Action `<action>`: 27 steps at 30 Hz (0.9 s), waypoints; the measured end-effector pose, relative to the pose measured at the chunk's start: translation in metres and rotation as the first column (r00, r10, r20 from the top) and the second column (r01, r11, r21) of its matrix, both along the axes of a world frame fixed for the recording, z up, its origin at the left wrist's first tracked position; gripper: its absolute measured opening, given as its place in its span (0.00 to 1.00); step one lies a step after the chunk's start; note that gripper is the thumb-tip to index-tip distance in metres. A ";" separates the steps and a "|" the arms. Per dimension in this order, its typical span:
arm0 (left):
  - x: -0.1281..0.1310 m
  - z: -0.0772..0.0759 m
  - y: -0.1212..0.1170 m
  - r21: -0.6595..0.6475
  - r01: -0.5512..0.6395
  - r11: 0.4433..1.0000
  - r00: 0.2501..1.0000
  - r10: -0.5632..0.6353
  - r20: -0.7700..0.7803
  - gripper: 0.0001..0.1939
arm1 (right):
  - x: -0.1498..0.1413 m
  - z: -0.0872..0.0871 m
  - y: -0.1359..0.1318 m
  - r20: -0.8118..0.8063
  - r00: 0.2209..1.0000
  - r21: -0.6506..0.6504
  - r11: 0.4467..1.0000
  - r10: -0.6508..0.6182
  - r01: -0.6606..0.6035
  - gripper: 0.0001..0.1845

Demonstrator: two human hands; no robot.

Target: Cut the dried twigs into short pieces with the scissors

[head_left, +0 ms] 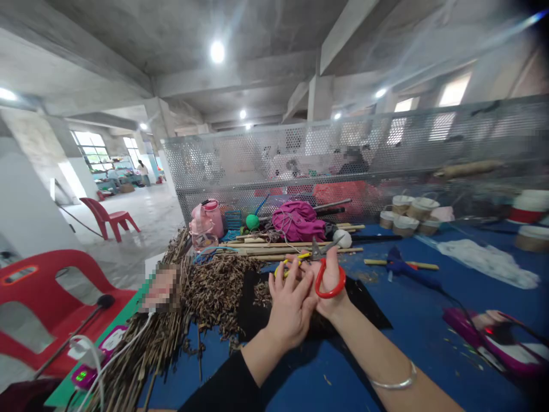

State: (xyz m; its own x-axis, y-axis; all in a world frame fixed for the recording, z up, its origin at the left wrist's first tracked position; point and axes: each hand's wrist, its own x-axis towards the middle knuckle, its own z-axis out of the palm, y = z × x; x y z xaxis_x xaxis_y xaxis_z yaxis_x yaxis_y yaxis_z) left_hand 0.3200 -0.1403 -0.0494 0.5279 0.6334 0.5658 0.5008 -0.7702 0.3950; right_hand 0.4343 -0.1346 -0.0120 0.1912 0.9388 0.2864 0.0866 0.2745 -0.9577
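Observation:
My left hand lies with fingers stretched across the palm of my right hand, its fingertips near a yellow-handled tool. My right hand is turned palm up, the red loop handle of a pair of scissors hooked round its thumb side. Metal blades show just beyond the fingers, partly hidden. Anything small between the two palms is hidden. Under the hands is a black sheet, with some dark dried bits on it.
To the left lie a heap of dried brown plant pieces and long dry stalks. Behind are bamboo sticks, purple cloth and a white ball. A glue gun and paper cups are at right.

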 end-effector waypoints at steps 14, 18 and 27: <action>-0.013 -0.005 -0.012 -0.063 0.027 0.998 0.948 -0.006 0.319 0.05 | 0.005 0.005 -0.015 -0.133 0.976 -0.045 0.983 0.173 -0.180 0.42; -0.008 -0.001 -0.010 -0.108 0.064 0.992 0.945 -0.025 0.327 0.13 | 0.001 0.007 -0.017 -0.226 0.958 -0.036 0.981 0.175 -0.188 0.45; -0.004 -0.001 -0.006 -0.200 0.216 0.956 0.918 -0.128 0.376 0.06 | -0.002 0.000 -0.020 -0.312 0.934 -0.014 0.982 0.176 -0.190 0.52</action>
State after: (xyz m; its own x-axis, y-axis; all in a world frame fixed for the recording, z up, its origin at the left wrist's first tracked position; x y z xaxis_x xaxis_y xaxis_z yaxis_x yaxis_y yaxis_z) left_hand 0.3163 -0.1461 -0.0504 0.4326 0.6875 0.5833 0.1619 -0.6957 0.6998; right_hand 0.4321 -0.1550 -0.0121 0.0870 0.9761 0.1992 -0.2623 0.2153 -0.9407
